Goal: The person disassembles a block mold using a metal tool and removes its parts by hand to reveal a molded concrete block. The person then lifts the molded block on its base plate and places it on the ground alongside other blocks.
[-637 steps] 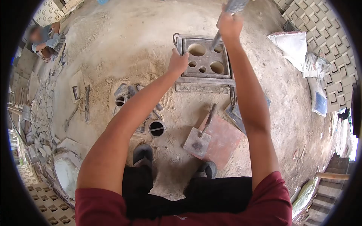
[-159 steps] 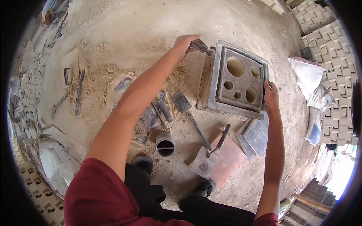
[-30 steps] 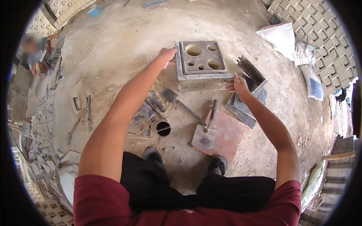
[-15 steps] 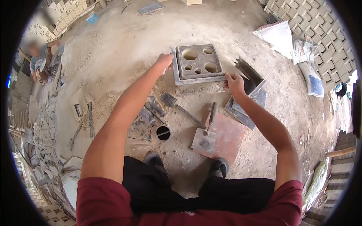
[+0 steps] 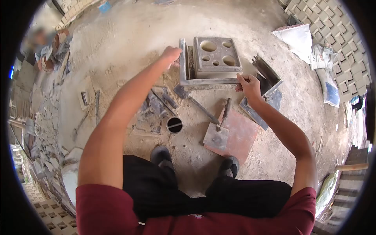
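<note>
An L-shaped metal mould side (image 5: 211,82) is held at both ends. My left hand (image 5: 171,56) is closed round its far left end. The right hand (image 5: 248,87) pinches its near right corner, thumb on top. Inside the angle stands a pale moulded block (image 5: 217,73), with a gap between it and the mould side. On top of the block lies a grey metal plate (image 5: 216,54) with several round holes of different sizes. Another angled mould side (image 5: 271,74) rests on the ground just right of my right hand.
Near my feet are a reddish board (image 5: 241,133), a long-handled tool (image 5: 204,110) and a round black-mouthed cylinder (image 5: 174,125). Dark plates (image 5: 274,100) lie to the right. White sacks (image 5: 295,41) and stacked blocks (image 5: 333,31) stand far right. Another person (image 5: 43,49) sits far left.
The L-shaped mould side has come away from the block, leaving a gap on the left and near sides. Both hands still hold it. The view has shifted slightly.
</note>
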